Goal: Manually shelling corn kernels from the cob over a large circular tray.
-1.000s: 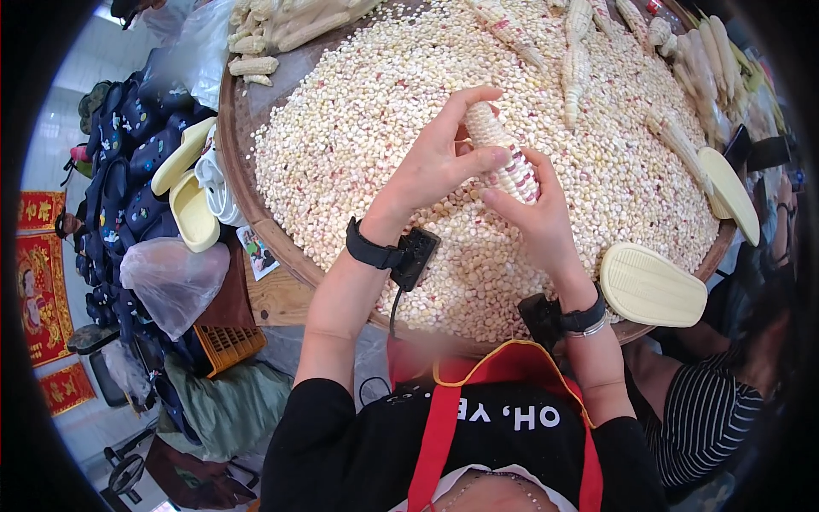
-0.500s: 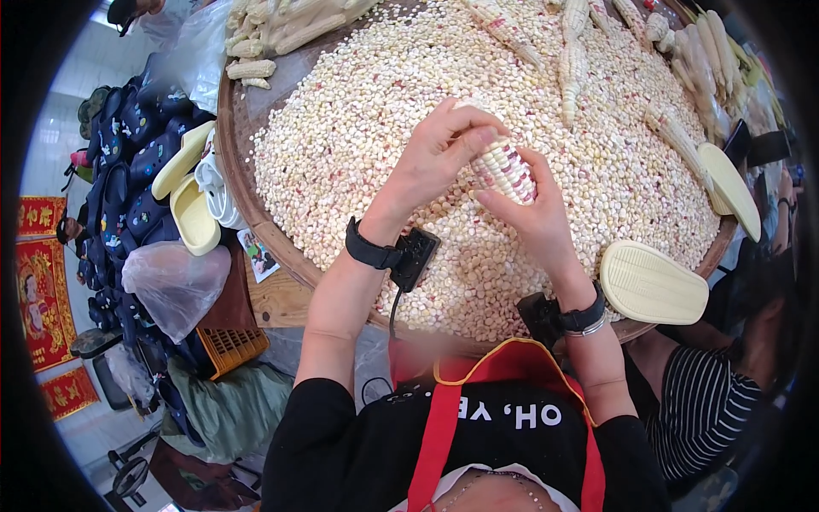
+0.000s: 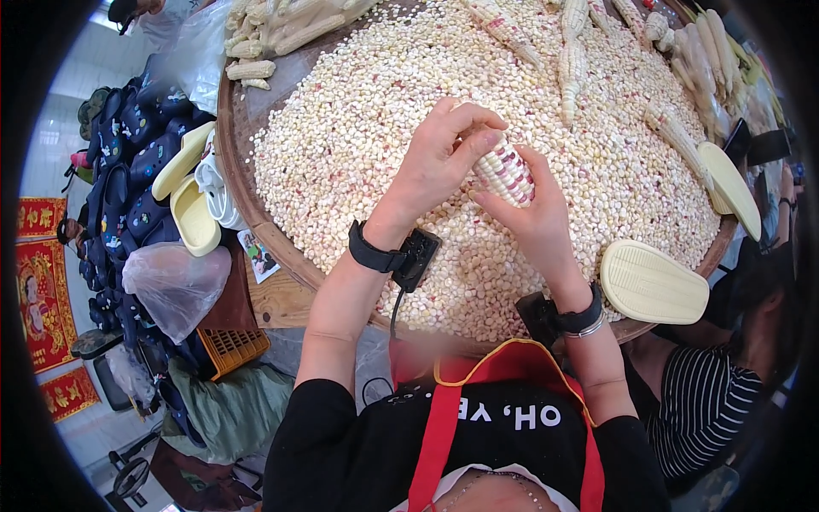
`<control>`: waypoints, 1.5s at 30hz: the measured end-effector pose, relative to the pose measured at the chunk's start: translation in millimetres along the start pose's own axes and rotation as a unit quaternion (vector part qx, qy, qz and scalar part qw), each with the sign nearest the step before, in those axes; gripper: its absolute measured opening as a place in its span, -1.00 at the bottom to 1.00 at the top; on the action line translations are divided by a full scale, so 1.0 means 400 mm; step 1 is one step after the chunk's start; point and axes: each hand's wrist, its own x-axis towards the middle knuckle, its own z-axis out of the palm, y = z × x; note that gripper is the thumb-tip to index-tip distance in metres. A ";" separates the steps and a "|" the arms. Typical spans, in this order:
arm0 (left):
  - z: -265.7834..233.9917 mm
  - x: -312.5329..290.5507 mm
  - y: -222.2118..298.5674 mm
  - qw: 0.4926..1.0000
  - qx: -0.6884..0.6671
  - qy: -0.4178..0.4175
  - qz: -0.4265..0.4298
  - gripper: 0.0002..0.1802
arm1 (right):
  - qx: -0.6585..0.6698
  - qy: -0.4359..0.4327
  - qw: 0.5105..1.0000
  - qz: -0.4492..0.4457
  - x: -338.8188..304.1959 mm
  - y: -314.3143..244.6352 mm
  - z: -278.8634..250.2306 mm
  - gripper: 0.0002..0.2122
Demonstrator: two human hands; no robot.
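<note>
Between the two hands, a tilted corn cob [image 3: 507, 174] shows its red-and-white rows. Compared with a second ago, the left hand [image 3: 439, 155] has its thumb higher and curls over the upper end, covering the paler stretch visible then; the right hand [image 3: 535, 213] grasps the lower end much as before. Rows remain, so work on it looks partway. Beneath both hands, loose kernels [image 3: 367, 128] spread widely.

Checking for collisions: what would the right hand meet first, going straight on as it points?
Past the corn cob it holds, the right hand would likely meet the left hand; depth is unclear.
</note>
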 end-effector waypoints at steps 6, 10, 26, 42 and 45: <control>0.007 0.001 -0.015 0.995 0.055 0.036 0.069 -0.84 | -0.015 -0.001 1.000 0.005 -0.005 0.002 0.002 -0.48; 0.002 0.002 -0.001 0.993 0.054 0.018 0.101 -0.83 | 0.023 -0.001 0.999 0.032 -0.006 0.000 -0.002 -0.46; -0.002 0.004 0.002 0.985 0.111 0.001 0.129 -0.87 | 0.075 -0.035 0.994 0.069 0.006 -0.001 -0.037 -0.43; -0.001 0.011 0.037 0.974 0.168 -0.013 0.154 -0.98 | 0.103 -0.121 0.975 0.156 0.015 0.000 -0.071 -0.35; -0.012 -0.002 0.046 0.996 0.058 -0.065 0.022 -0.90 | 0.059 -0.140 0.979 0.136 0.016 -0.006 -0.078 -0.35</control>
